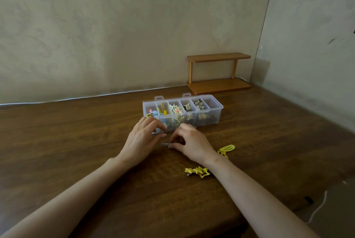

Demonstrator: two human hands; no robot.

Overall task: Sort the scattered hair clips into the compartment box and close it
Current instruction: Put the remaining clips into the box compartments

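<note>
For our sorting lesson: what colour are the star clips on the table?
Yellow star clips, head view.

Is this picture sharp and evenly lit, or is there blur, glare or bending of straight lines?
Head view: light is dim and soft, without glare on the box; head view: the wide lens bends the far edge of the table and tilts the wall corner; head view: the grey clip in the grip of the right hand and the clips inside the box look blurred.

Dim, soft, even light; faint shadows; slight blur; wide-angle bowing at edges.
</note>
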